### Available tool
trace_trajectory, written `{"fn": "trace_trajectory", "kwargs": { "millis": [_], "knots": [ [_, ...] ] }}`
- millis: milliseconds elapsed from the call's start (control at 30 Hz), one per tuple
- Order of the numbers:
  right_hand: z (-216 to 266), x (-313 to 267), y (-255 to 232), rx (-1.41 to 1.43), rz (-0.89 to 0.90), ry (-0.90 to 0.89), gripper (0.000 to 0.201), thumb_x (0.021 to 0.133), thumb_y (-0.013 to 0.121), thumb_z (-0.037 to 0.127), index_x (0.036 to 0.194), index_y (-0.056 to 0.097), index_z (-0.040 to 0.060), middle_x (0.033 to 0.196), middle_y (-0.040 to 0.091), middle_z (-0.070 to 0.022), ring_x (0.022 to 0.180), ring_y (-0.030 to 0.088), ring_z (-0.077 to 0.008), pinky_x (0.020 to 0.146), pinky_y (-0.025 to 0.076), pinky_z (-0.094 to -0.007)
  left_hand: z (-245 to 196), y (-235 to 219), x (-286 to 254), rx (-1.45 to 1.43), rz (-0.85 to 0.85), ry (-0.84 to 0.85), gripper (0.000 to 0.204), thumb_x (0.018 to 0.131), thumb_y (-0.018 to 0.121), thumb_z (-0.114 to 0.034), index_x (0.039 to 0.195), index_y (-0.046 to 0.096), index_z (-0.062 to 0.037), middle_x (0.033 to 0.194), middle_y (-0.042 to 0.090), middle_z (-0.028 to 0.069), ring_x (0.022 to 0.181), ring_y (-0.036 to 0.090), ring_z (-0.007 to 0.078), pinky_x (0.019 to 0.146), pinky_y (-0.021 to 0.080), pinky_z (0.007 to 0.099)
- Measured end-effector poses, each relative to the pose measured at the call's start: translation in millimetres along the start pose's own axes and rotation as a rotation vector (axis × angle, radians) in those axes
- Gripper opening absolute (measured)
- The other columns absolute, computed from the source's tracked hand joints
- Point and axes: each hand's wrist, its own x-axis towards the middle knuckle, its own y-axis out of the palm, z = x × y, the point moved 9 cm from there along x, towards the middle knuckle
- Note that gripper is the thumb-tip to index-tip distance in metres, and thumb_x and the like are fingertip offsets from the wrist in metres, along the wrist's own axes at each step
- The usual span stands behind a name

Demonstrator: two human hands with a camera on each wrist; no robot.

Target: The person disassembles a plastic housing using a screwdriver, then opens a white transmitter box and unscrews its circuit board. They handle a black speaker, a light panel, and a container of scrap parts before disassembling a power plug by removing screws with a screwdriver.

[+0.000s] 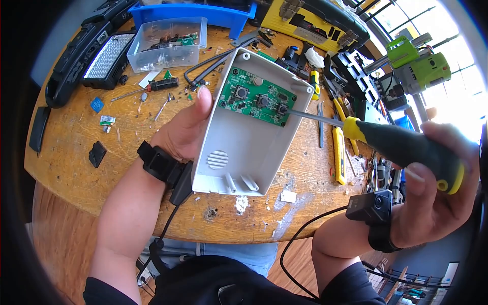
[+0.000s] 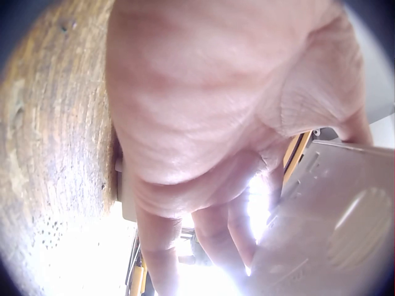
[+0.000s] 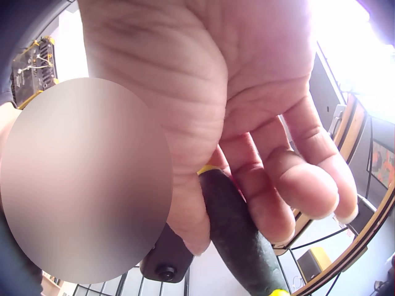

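Note:
A pale grey plastic housing (image 1: pixel 244 152) is tilted up over the bench, its hollow inside facing the head camera. My left hand (image 1: pixel 185 127) grips it by the left side, thumb at the edge and the other fingers hidden behind it. Inside its upper part sits a green circuit board (image 1: pixel 254 96) with several black push buttons. My right hand (image 1: pixel 437 198) holds a screwdriver (image 1: pixel 406 145) by its black and yellow handle, between thumb and fingers. The shaft points left, its tip right at the board's right end by the rightmost button. In the right wrist view, the handle (image 3: pixel 237 228) lies between thumb and fingers.
A clear plastic box (image 1: pixel 168 46) of scraps stands at the back left, before a blue bin (image 1: pixel 193 15). Another screwdriver (image 1: pixel 152 86) lies nearby. At right are a yellow cutter (image 1: pixel 339 155), a green power tool (image 1: pixel 422 68) and a yellow case (image 1: pixel 315 23).

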Motion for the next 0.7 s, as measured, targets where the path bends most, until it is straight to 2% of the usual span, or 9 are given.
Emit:
{"fn": "trace_trajectory", "kwargs": {
  "millis": [167,267,333,367,433,567,633,667,700],
  "knots": [
    [3,-4,-7,-0.063,-0.040,0.046,0.051,0.068,0.078,0.015,0.107,0.051,-0.0029,0.096,0.059,-0.0103,0.070,0.064,-0.0172,0.066,0.053,-0.0242,-3,9,-3,-0.011,0.032,-0.002,0.088,0.074,0.058,-0.064,0.135,0.038,-0.0038,0.130,0.050,0.0134,0.117,0.050,0.0226,0.098,0.041,0.0386],
    [6,-6,-6,0.042,-0.059,0.142,0.045,0.068,0.078,0.014,0.107,0.058,0.0041,0.101,0.057,-0.0112,0.075,0.063,-0.0172,0.067,0.054,-0.0247,-2,11,-4,-0.037,0.015,-0.012,0.086,0.074,0.059,-0.063,0.135,0.039,-0.0043,0.129,0.051,0.0134,0.117,0.050,0.0226,0.097,0.042,0.0388],
    [33,-4,8,-0.293,0.015,-0.033,0.036,0.067,0.081,0.017,0.100,0.067,0.0163,0.108,0.053,-0.0126,0.079,0.063,-0.0183,0.069,0.054,-0.0255,-1,9,-5,-0.034,-0.001,-0.019,0.086,0.075,0.059,-0.063,0.134,0.040,-0.0046,0.129,0.051,0.0134,0.117,0.051,0.0226,0.097,0.042,0.0389],
    [30,-2,3,-0.293,0.015,-0.034,0.036,0.067,0.081,0.017,0.100,0.067,0.0163,0.108,0.053,-0.0126,0.079,0.063,-0.0183,0.069,0.054,-0.0255,-2,9,-5,-0.030,-0.001,-0.017,0.085,0.075,0.059,-0.063,0.134,0.040,-0.0047,0.129,0.051,0.0134,0.116,0.051,0.0225,0.097,0.043,0.0389],
    [21,2,6,-0.201,0.177,-0.066,0.029,0.065,0.082,0.019,0.091,0.072,0.0261,0.113,0.050,-0.0129,0.084,0.062,-0.0201,0.070,0.054,-0.0258,-2,9,-5,-0.027,0.000,-0.015,0.084,0.075,0.059,-0.062,0.134,0.041,-0.0049,0.128,0.051,0.0133,0.116,0.051,0.0225,0.096,0.043,0.0388],
    [19,4,5,-0.153,0.195,-0.006,0.029,0.063,0.081,0.023,0.091,0.073,0.0242,0.112,0.051,-0.0125,0.085,0.062,-0.0204,0.071,0.054,-0.0258,-1,11,-5,-0.076,0.048,-0.011,0.083,0.075,0.059,-0.062,0.134,0.041,-0.0053,0.128,0.051,0.0132,0.116,0.052,0.0224,0.096,0.043,0.0389],
    [13,7,4,-0.121,0.158,0.127,0.030,0.062,0.082,0.022,0.091,0.073,0.0231,0.112,0.051,-0.0127,0.085,0.062,-0.0209,0.071,0.054,-0.0252,-1,11,-5,-0.077,0.052,-0.012,0.083,0.076,0.059,-0.061,0.134,0.040,-0.0053,0.128,0.052,0.0131,0.116,0.052,0.0225,0.096,0.044,0.0390],
    [11,7,3,-0.121,0.158,0.127,0.030,0.062,0.082,0.022,0.091,0.073,0.0231,0.112,0.051,-0.0127,0.085,0.062,-0.0209,0.071,0.054,-0.0252,-1,11,-5,-0.096,0.065,-0.017,0.083,0.076,0.059,-0.061,0.134,0.041,-0.0052,0.128,0.052,0.0132,0.115,0.052,0.0226,0.095,0.044,0.0391],
    [16,8,4,-0.168,0.187,0.012,0.031,0.061,0.082,0.022,0.091,0.073,0.0213,0.111,0.051,-0.0131,0.084,0.062,-0.0210,0.070,0.054,-0.0250,-1,12,-5,-0.115,0.078,-0.022,0.082,0.076,0.060,-0.060,0.134,0.041,-0.0052,0.128,0.052,0.0132,0.115,0.053,0.0226,0.095,0.044,0.0393]
  ]
}}
